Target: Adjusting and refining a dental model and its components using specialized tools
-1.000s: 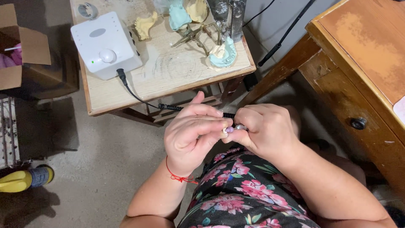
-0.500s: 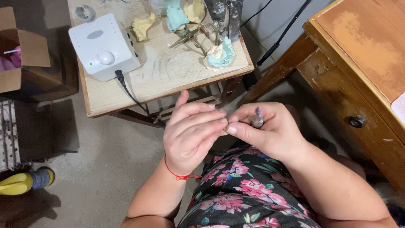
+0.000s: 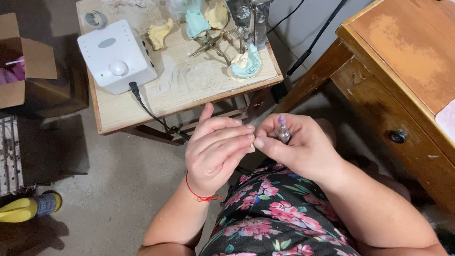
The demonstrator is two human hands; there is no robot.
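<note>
My right hand grips a slim metal rotary handpiece, its purple-tipped end pointing up. My left hand is curled beside it, the fingertips meeting my right thumb around a small pale piece that is mostly hidden. A red thread bracelet circles my left wrist. Both hands hover over my lap in a flowered dress, just in front of a small wooden table.
On the table stand a white control box with a black cable, yellow and teal dental casts and metal articulators. A wooden desk with a drawer knob is at right. A cardboard box sits at left.
My right hand has turned the handpiece upright and drawn it slightly away from the left fingers; earlier its tip was pressed against the small piece between both hands.
</note>
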